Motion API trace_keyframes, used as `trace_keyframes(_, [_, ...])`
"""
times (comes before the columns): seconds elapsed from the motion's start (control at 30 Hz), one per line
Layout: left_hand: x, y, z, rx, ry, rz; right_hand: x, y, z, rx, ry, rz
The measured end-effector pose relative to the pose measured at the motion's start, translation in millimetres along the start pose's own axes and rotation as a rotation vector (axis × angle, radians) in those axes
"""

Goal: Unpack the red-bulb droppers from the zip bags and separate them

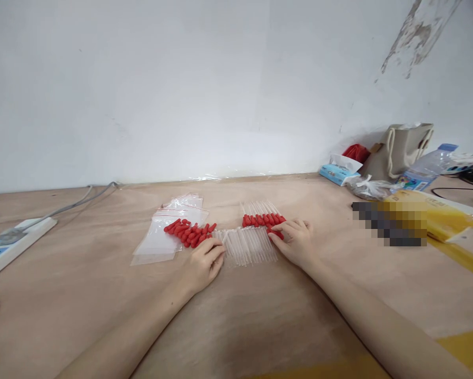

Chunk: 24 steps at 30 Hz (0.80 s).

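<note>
Thin clear dropper tubes (pixel 249 246) lie side by side in a row between my two hands. Behind them is a row of droppers (pixel 263 218) fitted with red rubber bulbs, tubes pointing to the wall. My right hand (pixel 297 241) has thumb and fingers pinched on a red rubber bulb (pixel 275 234) at the right end of the row. Curled at the tubes' left end, my left hand (pixel 205 264) has its fingertips hidden; what they hold, if anything, does not show. Loose red bulbs (pixel 190 233) are heaped beside it on clear zip bags (pixel 154 238).
A white power strip (pixel 23 242) with a grey cable lies at the left. On the right are a blue tissue pack (pixel 335 173), a beige tote bag (pixel 404 150), a plastic bottle (pixel 430 166) and a yellow pack (pixel 437 213). A white wall (pixel 181 95) borders the table behind.
</note>
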<state>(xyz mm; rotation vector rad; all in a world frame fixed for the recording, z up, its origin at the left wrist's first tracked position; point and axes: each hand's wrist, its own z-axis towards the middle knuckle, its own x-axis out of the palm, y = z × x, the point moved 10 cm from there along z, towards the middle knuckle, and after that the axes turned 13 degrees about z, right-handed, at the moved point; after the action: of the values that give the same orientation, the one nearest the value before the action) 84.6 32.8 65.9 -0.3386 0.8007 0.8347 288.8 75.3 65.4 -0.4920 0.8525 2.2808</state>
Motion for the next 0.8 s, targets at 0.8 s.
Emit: trace_keyframes(0.8, [-1.2,-6,-1,0.09,0.133,0.107,30,18,34,0.055,0.1,-0.122])
